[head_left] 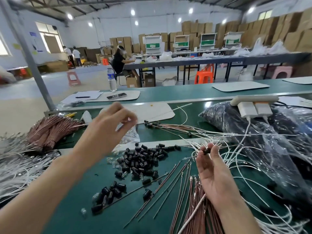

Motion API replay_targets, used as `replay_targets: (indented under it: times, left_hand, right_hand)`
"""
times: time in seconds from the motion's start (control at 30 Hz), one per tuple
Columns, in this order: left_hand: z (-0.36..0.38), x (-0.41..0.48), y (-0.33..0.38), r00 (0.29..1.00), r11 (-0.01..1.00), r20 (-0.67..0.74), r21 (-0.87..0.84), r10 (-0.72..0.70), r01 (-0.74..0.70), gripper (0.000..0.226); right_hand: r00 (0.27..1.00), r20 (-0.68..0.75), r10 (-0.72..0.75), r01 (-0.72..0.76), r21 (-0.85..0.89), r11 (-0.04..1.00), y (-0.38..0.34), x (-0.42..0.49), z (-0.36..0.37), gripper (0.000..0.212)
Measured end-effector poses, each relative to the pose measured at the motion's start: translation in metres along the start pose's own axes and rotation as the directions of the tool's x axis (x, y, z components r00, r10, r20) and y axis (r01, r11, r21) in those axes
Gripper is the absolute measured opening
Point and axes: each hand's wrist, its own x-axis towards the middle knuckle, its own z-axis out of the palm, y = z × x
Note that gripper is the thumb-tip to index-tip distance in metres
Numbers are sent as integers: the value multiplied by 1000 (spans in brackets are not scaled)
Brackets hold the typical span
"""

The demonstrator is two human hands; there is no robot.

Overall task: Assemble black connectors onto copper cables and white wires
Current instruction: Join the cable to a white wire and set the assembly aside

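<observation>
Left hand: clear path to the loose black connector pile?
Probably yes. The left hand is raised just beyond the connector pile, which lies uncovered; blur hides whether its fingers already pinch something.

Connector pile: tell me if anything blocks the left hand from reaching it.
Nothing visible does. The left hand hangs in the air above and behind the connector pile, with only open space between them. A clear bag lies at the pile's far edge, not over it.
</observation>
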Motion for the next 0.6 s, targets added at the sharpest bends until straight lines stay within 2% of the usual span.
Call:
replay_targets:
  times: [0.07,0.13,0.2,0.27,0.37,0.4,0.5,0.6]
  left_hand:
    - [7,-45,-12,992,996,89,-4,-91,92,21]
    - [18,-85,-21,978,992,169,47,-125,118,3]
    - [24,-114,-29,960,988,241,92,-146,127,15]
    - [23,-130,-39,940,973,272,158,-206,168,16]
    - [20,-136,-47,887,924,282,222,-366,311,29]
    - [21,-136,-44,882,920,280,212,-379,329,34]
    - [33,-128,-15,905,940,264,23,-333,339,32]
    - [61,-118,21,931,971,294,-34,-215,235,27]
  right_hand:
    - [1000,3,8,-8,-60,998,5,0,2,28]
    - [1000,5,15,-15,-79,997,8,0,4,30]
    - [1000,12,12,-11,-119,993,13,1,5,32]
    - [1000,21,4,0,-189,982,18,1,6,30]
    - [999,17,-28,31,-261,965,22,1,5,21]
    - [999,13,-43,45,-266,963,22,1,4,19]
    - [997,-4,-82,78,-263,962,18,3,1,21]
    - [996,-7,-89,84,-266,960,19,2,0,23]
